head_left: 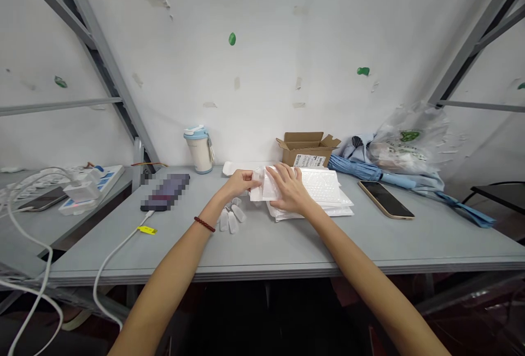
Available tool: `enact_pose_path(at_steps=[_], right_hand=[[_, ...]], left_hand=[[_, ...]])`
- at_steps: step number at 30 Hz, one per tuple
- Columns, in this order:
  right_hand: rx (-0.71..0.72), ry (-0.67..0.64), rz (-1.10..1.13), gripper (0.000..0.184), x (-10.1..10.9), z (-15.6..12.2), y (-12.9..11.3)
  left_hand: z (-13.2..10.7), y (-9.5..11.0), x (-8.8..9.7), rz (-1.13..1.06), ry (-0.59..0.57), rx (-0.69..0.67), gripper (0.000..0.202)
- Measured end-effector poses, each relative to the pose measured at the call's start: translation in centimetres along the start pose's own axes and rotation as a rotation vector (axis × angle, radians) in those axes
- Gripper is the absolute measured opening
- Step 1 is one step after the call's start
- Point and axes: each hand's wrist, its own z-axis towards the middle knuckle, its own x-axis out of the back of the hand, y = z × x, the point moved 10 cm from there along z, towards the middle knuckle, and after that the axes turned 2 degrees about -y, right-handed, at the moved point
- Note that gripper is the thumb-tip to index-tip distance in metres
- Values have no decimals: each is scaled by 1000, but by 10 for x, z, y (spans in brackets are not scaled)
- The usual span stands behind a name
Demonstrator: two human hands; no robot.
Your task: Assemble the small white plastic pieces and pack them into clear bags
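Note:
A white bubble mailer (pixel 322 182) lies on top of a small stack of similar mailers (pixel 315 215) in the middle of the desk. My left hand (pixel 241 182) is closed at the mailer's left end, its fingertips pinching the thin flap there. Spread across the left part of the same mailer, my right hand (pixel 290 187) rests flat with its fingers apart. Just below my left hand are several small whitish, translucent tabs (pixel 233 219), fanned out on the desk. What lies inside the mailer is hidden.
Behind the mailers stand an open cardboard box (pixel 305 153) and a cream-and-blue cup (pixel 199 151). A phone (pixel 385 199), blue umbrella (pixel 356 169) and plastic bag (pixel 410 143) lie right. Left are a blurred-out phone (pixel 166 192), white cable (pixel 118 249) and power strip (pixel 96 189).

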Motion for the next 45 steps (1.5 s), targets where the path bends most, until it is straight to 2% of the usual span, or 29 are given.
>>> enact_pose_path(at_steps=[3,6,9,12,14,16,20,24,28,30,34,37,41,45], right_hand=[[-43,27,15,81,5,0,7],[-94,72,25,76,9,0,18],[-149,115,43,71,11,-2,31],[-194,146,88,65,10,-4,41],[-214,151,130,62,7,-4,45],[-230,151,166,59,5,-4,48],[-244,152,186,58,4,-4,49],[-249,130,145,60,3,-4,49],[-220,97,120,61,0,-3,43],[-198,94,133,59,0,-2,39],[-185,93,144,54,0,-1,37],[-204,89,147,55,0,-1,38],[-179,97,149,52,0,-1,35],[-171,105,155,48,1,-1,33]], left_hand=[[0,5,14,180,83,-27,29],[-3,10,28,506,155,-59,19],[-3,3,9,728,-25,-86,28],[-3,-13,-13,800,-173,-54,32],[-3,-17,-17,784,-183,-29,29],[-3,-12,-13,708,-163,-25,26],[-11,12,13,427,-64,-66,29],[-16,14,27,172,-79,9,37],[-14,14,34,83,55,-17,44],[-12,17,29,175,112,-63,40],[-12,30,10,534,217,-202,23],[-15,36,4,670,307,-269,15],[-15,37,-4,601,306,-310,11],[-14,41,-20,322,124,-323,19]])
